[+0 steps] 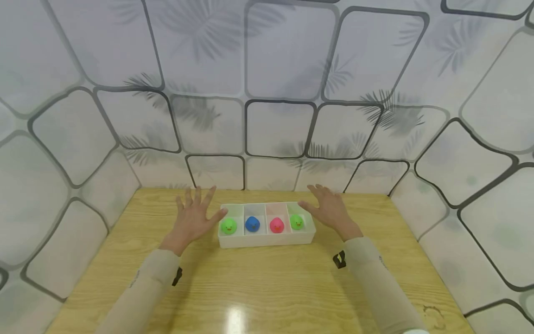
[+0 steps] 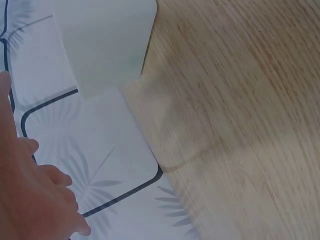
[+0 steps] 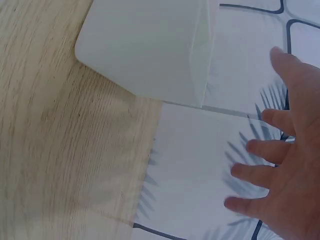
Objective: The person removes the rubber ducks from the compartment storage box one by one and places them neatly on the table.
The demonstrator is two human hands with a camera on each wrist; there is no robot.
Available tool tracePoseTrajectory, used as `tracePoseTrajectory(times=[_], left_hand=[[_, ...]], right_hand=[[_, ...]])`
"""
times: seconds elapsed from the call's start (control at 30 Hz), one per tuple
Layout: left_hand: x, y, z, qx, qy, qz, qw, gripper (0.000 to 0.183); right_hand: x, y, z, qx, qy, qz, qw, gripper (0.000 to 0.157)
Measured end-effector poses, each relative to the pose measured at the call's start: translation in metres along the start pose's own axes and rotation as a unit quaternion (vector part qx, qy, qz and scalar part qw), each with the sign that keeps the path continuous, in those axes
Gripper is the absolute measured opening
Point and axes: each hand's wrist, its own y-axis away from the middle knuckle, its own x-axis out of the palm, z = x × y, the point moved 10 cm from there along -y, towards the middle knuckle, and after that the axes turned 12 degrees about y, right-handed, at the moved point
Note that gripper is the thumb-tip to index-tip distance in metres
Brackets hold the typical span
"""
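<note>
A long white divided box (image 1: 267, 240) lies on the table with four compartments side by side, each holding one small round toy with a beaked face. From left to right they are a green toy (image 1: 229, 226), a blue toy (image 1: 252, 224), a pink toy (image 1: 277, 225) and another green toy (image 1: 296, 222). My left hand (image 1: 193, 222) is spread beside the box's left end, its thumb near the rim. At the right end my right hand (image 1: 331, 211) is spread too, thumb over the corner. Both wrist views show a gap between fingers and box wall (image 3: 140, 45); neither hand holds anything.
The wooden table (image 1: 258, 283) extends in front of the box. A patterned wall covering (image 1: 275, 130) rises at its back edge and along both sides. A brown ring-like mark (image 1: 435, 317) lies at the table's right front.
</note>
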Motion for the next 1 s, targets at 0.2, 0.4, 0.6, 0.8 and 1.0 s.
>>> tracePoseTrajectory(times=[0.2, 0.4, 0.6, 0.8, 1.0], left_hand=[[0.007, 0.000, -0.003, 0.016, 0.018, 0.013, 0.9996, 0.089], [0.016, 0.002, -0.008, 0.034, 0.039, 0.029, 0.9983, 0.087], [0.022, 0.005, -0.011, 0.046, 0.043, 0.031, 0.9976, 0.086], [0.033, 0.007, -0.009, 0.048, 0.033, 0.038, 0.9976, 0.088], [0.041, 0.008, -0.010, 0.044, 0.025, 0.049, 0.9975, 0.089]], right_hand=[[-0.001, -0.003, 0.006, -0.026, -0.061, -0.023, 0.998, 0.064], [0.002, -0.004, 0.006, -0.036, -0.096, -0.045, 0.994, 0.047], [0.009, -0.003, 0.003, -0.025, -0.127, -0.038, 0.991, 0.042], [0.016, -0.002, 0.004, -0.023, -0.136, -0.017, 0.990, 0.041], [0.023, 0.001, 0.007, -0.030, -0.147, 0.008, 0.989, 0.042]])
